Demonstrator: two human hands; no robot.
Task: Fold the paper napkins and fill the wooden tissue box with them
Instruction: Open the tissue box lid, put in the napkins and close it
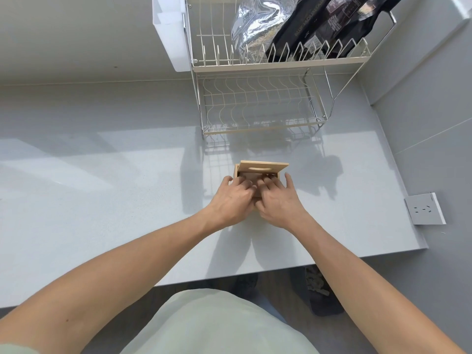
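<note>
Two hands (255, 198) inside lidded wooden box (263, 166)

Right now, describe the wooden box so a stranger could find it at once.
Start at the two-tier wire dish rack on the grey counter. Just in front of it sits the wooden tissue box, both hands on it. It is the only wooden thing there, its lid with an oval slot.
</note>
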